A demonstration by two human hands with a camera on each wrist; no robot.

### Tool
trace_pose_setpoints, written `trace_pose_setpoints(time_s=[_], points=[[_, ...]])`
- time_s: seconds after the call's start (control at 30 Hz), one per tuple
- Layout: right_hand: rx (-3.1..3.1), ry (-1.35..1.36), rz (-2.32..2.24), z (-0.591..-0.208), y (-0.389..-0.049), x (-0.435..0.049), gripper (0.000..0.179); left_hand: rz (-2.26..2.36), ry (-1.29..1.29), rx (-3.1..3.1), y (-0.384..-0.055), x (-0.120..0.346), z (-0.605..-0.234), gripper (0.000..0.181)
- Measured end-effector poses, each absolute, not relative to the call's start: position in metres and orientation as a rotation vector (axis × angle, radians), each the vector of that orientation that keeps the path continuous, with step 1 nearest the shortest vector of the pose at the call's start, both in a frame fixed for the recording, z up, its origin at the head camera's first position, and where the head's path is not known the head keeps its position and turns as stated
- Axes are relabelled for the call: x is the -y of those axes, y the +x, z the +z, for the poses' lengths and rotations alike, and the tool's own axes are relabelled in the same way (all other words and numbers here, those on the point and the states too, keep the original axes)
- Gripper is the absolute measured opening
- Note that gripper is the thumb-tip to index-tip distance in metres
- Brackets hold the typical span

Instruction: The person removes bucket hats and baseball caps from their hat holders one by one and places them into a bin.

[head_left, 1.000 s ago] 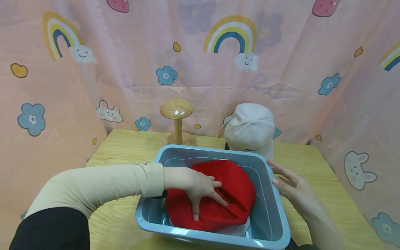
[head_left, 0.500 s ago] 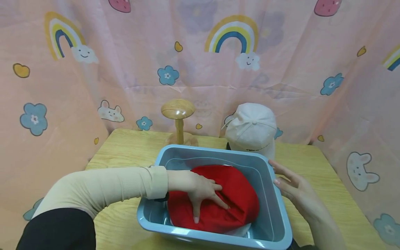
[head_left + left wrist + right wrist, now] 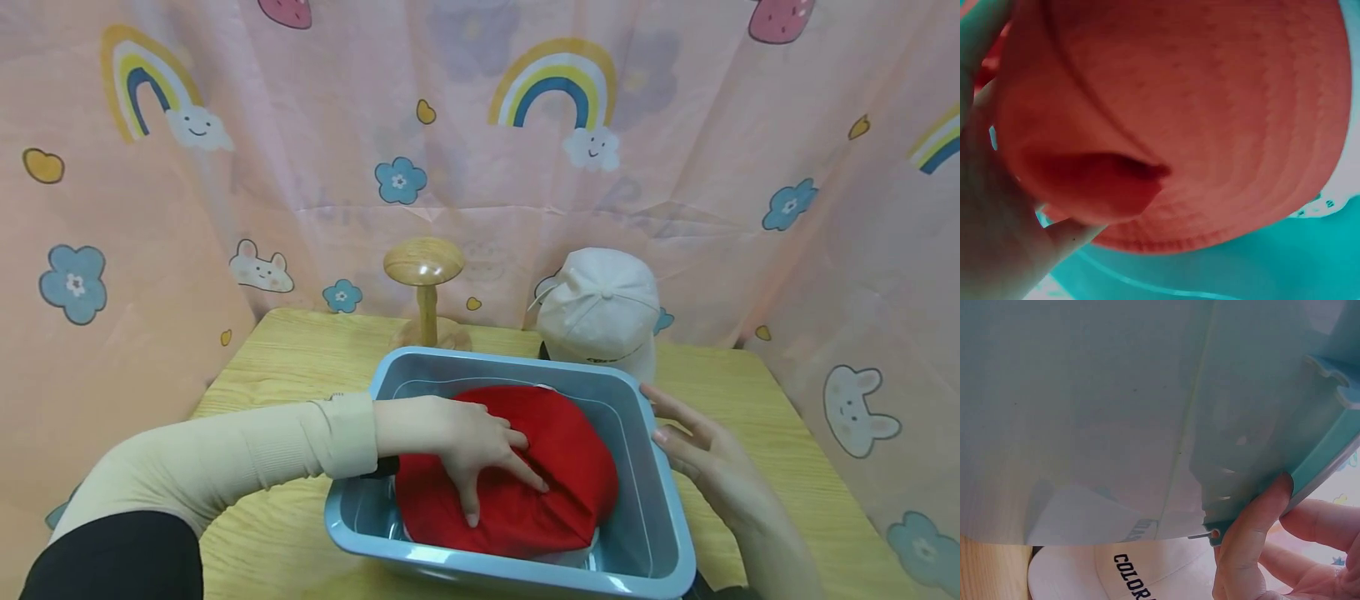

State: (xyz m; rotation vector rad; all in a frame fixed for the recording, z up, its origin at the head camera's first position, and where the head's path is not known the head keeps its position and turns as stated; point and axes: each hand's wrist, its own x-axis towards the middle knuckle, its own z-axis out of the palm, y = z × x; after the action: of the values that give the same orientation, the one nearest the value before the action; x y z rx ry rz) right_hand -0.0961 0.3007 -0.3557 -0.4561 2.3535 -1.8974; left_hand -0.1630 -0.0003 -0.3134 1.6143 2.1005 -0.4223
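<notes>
A red cap (image 3: 558, 450) lies inside a light blue plastic tub (image 3: 510, 358). My left hand (image 3: 472, 446) rests on the cap's crown with spread fingers, its thumb toward the near side. In the left wrist view, the cap's stitched brim (image 3: 1241, 112) fills most of the picture, and a fold of fabric (image 3: 1104, 187) shows near the thumb. A white item (image 3: 573, 557), partly hidden, sits under the cap. My right hand (image 3: 708, 462) holds the tub's right rim; in the right wrist view, thumb and fingers pinch that rim.
A wooden hat stand (image 3: 425, 283) with a domed top stands bare behind the tub. Right of it, a white cap (image 3: 600, 308) with dark lettering sits on the wooden table (image 3: 300, 350). A patterned pink curtain (image 3: 330, 100) hangs at the back and sides.
My left hand stays on the red cap, shifting only slightly to the left. The cap moves very little in the tub. My right hand keeps its place on the rim.
</notes>
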Motion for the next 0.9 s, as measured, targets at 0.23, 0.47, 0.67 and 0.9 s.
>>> trace_pose_setpoints(time_s=[0.23, 0.47, 0.67, 0.9], points=[[-2.373, -0.438, -1.876, -0.355, -0.096, -0.3, 0.054, -0.354, 1.679, -2.15, -0.159, 0.004, -0.3, 0.083], [-2.36, -0.446, -1.886, -0.355, -0.096, -0.301, 0.053, -0.345, 1.727, -2.188, -0.155, 0.007, -0.294, 0.082], [-2.362, -0.443, -1.885, -0.355, -0.096, -0.301, 0.053, -0.341, 1.798, -2.229, -0.153, 0.008, -0.292, 0.08], [-2.35, -0.453, -1.89, -0.355, -0.096, -0.302, 0.053, -0.263, 1.825, -2.279, -0.155, 0.007, -0.284, 0.075]])
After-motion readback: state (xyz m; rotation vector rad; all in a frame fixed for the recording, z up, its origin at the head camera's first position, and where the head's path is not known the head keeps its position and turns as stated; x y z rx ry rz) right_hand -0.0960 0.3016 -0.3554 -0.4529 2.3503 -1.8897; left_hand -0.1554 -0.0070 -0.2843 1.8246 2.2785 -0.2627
